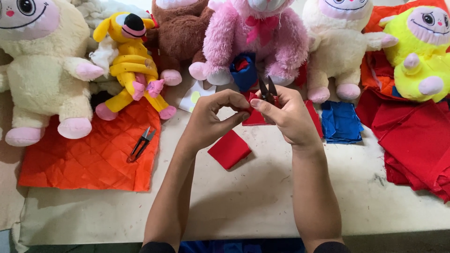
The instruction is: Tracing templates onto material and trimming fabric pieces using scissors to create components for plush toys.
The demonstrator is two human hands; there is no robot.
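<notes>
head view: fingers of left hand (211, 119) pinched shut on small red cloth piece (255, 115); right hand (288, 117) closed around black thread snips (268, 90), blades up over the cloth. trimming step, by the look; next calls for steady tension at the blades. outward: folded red square (229, 149) just below, blue cloth (341, 122) right, spare snips (142, 144) on orange quilted fabric (89, 159). plush toys (255, 40) crowd far edge; bare counter (262, 197) near.
</notes>
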